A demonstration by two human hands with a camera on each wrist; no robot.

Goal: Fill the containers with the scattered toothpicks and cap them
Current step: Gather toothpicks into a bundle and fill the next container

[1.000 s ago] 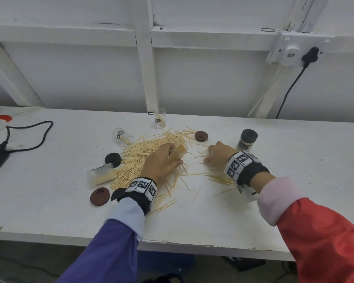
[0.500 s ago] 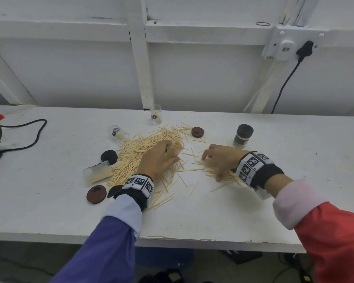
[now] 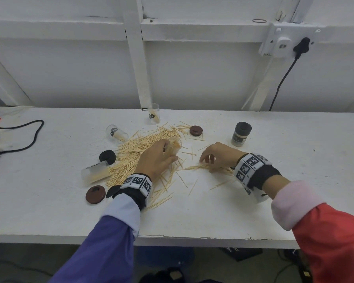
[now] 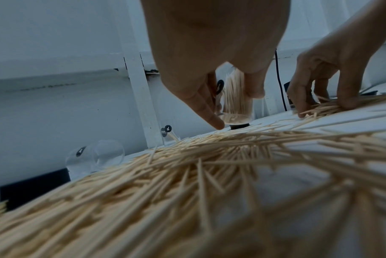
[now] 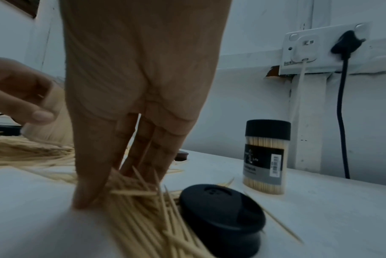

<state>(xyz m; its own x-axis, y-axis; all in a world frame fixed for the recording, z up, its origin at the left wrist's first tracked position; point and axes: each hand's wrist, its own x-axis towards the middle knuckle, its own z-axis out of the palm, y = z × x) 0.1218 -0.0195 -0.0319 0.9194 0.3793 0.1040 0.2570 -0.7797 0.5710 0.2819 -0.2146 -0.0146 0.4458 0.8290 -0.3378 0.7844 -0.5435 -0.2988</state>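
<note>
My left hand (image 3: 171, 152) grips an upright clear container (image 3: 175, 145) partly full of toothpicks; it stands at the right edge of the big toothpick pile (image 3: 135, 156). In the left wrist view the thumb and fingers (image 4: 255, 90) wrap that container (image 4: 238, 97). My right hand (image 3: 207, 165) pinches a small bunch of toothpicks (image 3: 194, 167) against the table, thumb (image 5: 86, 197) and fingers (image 5: 143, 157) on either side. A black cap (image 5: 220, 214) lies just under my right wrist. A filled container with a black cap (image 3: 240, 133) stands behind the right hand.
Brown caps lie at the back (image 3: 196, 130) and front left (image 3: 95, 194). A black cap (image 3: 107, 157) and a tipped container (image 3: 94, 173) lie left of the pile. Two more clear containers, one tipped (image 3: 116, 132) and one upright (image 3: 153, 116), sit near the wall. A black cable (image 3: 18, 137) lies far left.
My right hand has slid back toward me from beside the capped container, raking loose toothpicks into a bunch. The left hand has kept its hold on the container.
</note>
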